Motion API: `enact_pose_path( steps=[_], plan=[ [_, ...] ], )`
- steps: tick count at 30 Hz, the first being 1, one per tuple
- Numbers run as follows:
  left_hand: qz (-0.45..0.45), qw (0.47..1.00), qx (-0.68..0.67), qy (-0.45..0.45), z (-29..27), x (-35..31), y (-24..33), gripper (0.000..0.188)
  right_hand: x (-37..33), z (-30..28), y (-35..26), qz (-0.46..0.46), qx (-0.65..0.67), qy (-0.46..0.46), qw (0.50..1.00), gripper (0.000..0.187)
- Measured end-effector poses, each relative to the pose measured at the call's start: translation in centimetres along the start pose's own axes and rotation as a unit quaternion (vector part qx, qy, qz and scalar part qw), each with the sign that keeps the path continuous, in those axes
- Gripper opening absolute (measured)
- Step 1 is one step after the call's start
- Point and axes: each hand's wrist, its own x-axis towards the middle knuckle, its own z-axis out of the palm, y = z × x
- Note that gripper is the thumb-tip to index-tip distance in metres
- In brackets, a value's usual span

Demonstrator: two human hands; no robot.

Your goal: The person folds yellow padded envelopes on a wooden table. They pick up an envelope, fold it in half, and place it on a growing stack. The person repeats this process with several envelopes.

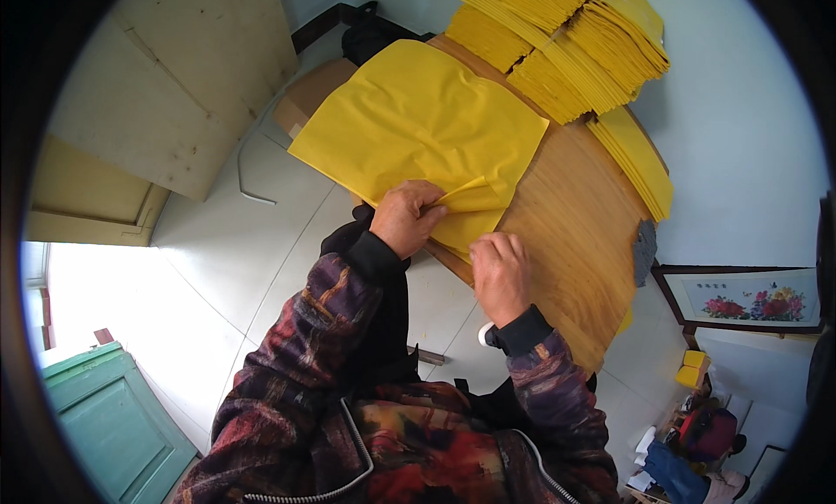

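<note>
The right hand point(502, 277) is curled, its grip unclear, and the left hand point(403, 216) pinches a fold in the yellow sheet point(409, 112) at twelve o'clock, which uneven pulling could crease or drag off the wooden table point(575, 216).

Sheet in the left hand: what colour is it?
The sheet is plain yellow, best seen in the head view.

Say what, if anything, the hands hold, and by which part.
A yellow sheet: the left hand grips its folded near edge; whether the right hand does is unclear.
</note>
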Motion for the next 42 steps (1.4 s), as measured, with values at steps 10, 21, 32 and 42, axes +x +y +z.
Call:
enact_pose_path(
  steps=[10, 21, 32, 42],
  plan=[
    [0.0, 1.0, -0.015, 0.0, 0.0, 0.0, -0.2, 0.014, 2.0, -1.1, 1.0, 0.078, 0.162, -0.066, 0.981, 0.005],
    [0.04, 0.999, -0.025, -0.004, -0.2, 0.1, -0.3, 0.014, 5.4, -2.6, 1.4, 0.026, 0.102, -0.037, 0.994, 0.009],
    [0.027, 0.998, -0.011, 0.05, 0.4, -0.1, 0.0, 0.014, 2.8, -2.3, 0.7, 0.039, 0.059, 0.078, 0.994, 0.023],
    [0.017, 0.999, -0.027, 0.041, 0.3, 0.0, -0.1, 0.013, -0.9, 0.6, -0.1, 0.002, -0.056, -0.014, 0.998, 0.028]
  ],
)
